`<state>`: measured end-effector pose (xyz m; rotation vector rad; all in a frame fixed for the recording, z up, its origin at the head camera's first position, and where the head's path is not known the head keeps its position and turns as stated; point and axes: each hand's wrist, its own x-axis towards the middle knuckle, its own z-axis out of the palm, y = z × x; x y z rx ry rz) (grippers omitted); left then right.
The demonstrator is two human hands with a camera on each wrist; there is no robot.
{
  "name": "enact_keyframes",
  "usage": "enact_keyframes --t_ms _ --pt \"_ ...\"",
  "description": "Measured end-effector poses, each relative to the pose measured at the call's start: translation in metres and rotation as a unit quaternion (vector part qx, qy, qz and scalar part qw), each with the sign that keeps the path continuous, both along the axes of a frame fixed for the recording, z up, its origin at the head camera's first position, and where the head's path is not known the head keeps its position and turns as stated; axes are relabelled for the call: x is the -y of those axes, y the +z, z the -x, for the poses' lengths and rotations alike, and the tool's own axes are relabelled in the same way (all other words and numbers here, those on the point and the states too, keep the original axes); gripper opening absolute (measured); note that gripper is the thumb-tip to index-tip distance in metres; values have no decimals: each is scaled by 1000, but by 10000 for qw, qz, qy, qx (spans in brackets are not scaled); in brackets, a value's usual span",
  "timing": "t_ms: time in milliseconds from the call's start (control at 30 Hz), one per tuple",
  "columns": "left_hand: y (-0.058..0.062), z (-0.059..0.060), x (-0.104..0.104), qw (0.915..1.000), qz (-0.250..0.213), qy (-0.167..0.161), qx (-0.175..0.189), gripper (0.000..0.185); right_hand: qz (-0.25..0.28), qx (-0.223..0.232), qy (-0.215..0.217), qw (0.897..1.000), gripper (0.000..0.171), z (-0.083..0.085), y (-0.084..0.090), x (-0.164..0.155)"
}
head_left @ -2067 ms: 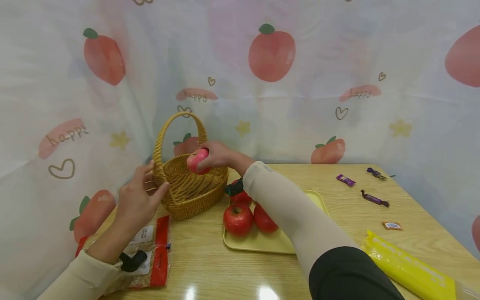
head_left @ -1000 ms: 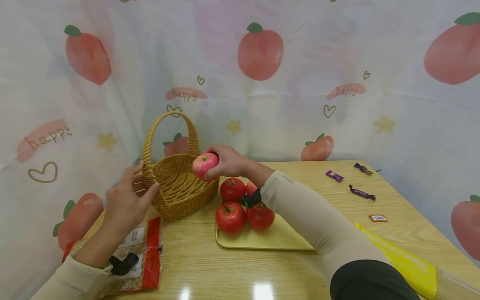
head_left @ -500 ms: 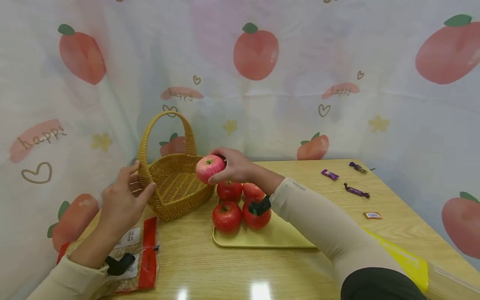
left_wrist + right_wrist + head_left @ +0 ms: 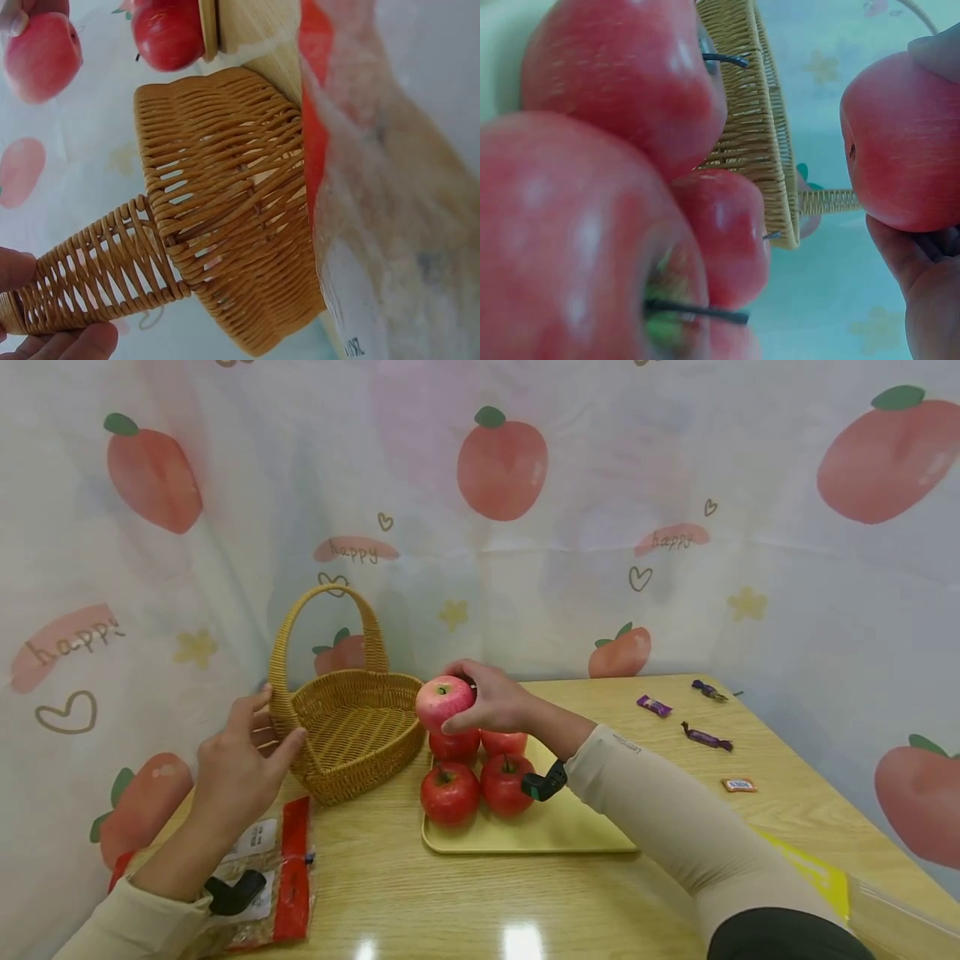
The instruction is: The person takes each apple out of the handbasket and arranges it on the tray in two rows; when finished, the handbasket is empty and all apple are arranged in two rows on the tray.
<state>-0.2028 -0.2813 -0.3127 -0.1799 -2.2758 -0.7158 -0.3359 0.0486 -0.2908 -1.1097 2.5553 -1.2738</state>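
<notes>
My right hand (image 4: 491, 697) grips a pink-red apple (image 4: 441, 703) between thumb and fingers. It is held in the air just right of the basket's rim, above the rear apples on the tray. Several red apples (image 4: 450, 793) sit clustered at the left end of the yellow tray (image 4: 570, 835). On the left, a heart-shaped wicker basket (image 4: 367, 768) stands with its inside bare. My left hand (image 4: 236, 764) holds the near side of its arched handle; in the left wrist view, thumb and fingers lie on either side of that handle (image 4: 97, 270).
A clear bag with red bands (image 4: 296, 868) lies beneath my left forearm. Small wrapped candies (image 4: 705, 737) are scattered at the right. A yellow package (image 4: 813, 872) is partly hidden by my right sleeve. A printed curtain (image 4: 540, 593) hangs behind the table.
My right hand has carried the apple rightward, from over the basket's opening to above the tray's apples. My left hand has stayed at the handle. The head view has turned slightly right.
</notes>
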Motion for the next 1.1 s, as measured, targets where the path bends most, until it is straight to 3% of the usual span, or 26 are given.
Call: enact_keyframes --t_ms 700,1100 --pt "-2 1 5 9997 -110 95 207 72 313 236 -56 9992 63 -16 -13 -43" --pt "-4 5 6 9997 -152 -13 199 75 144 421 -647 9969 68 -30 -22 -84"
